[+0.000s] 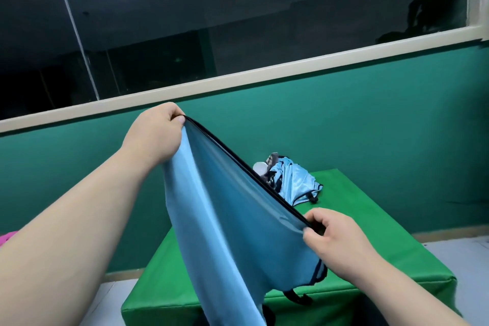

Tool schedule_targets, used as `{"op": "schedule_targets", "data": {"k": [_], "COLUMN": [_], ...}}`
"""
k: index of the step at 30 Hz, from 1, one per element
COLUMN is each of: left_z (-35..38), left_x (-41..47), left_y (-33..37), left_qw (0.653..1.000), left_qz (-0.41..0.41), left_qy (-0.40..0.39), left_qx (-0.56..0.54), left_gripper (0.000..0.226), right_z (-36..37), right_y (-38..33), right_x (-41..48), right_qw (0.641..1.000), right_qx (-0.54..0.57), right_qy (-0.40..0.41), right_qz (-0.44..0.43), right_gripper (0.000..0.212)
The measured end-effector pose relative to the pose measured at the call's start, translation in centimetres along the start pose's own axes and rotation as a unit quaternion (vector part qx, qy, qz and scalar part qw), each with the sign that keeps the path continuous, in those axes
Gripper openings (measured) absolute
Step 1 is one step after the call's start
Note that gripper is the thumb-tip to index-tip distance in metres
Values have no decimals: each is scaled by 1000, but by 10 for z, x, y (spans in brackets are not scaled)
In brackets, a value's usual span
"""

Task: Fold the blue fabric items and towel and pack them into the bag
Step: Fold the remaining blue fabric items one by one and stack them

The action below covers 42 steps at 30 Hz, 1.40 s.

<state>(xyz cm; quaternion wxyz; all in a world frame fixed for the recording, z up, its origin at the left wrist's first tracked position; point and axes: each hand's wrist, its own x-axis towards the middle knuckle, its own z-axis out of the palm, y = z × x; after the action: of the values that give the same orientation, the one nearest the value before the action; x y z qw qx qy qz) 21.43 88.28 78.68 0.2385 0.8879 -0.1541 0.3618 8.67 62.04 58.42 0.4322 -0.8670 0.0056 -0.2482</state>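
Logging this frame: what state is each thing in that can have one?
blue fabric item: unfolded, dark top edge taut between the hands, rest hanging
left hand: raised, grips one end of that edge
right hand: lower, pinches the other end
blue heap: crumpled, lying on the table's far end, untouched
green table: bears the heap

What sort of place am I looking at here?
Probably an indoor workroom or studio, not a home: a table wrapped in green covering, a plain teal wall, and a long dark window.
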Motion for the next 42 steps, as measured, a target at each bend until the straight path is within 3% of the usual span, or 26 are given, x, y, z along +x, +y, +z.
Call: {"op": "schedule_targets", "data": {"k": [14, 22, 33, 42], "left_z": [5, -3, -20, -24], "left_x": [3, 7, 11, 6], "left_y": [-40, -52, -60, -47], "left_qw": [998, 999, 969, 951], "left_qz": [-46, -52, -112, -86], "left_qy": [-16, -10, -30, -31], "left_qx": [34, 1, -217, -296], "left_gripper": [14, 15, 12, 9], "right_z": [-2, -42, -167, -220], "right_y": [28, 23, -57, -96], "right_x": [-5, 23, 94, 105], "right_qw": [998, 992, 987, 965], "right_qx": [-46, 11, -91, -233], "right_qy": [-9, 108, 124, 109], "right_qz": [52, 57, -43, -58], "right_gripper": [17, 19, 24, 23]}}
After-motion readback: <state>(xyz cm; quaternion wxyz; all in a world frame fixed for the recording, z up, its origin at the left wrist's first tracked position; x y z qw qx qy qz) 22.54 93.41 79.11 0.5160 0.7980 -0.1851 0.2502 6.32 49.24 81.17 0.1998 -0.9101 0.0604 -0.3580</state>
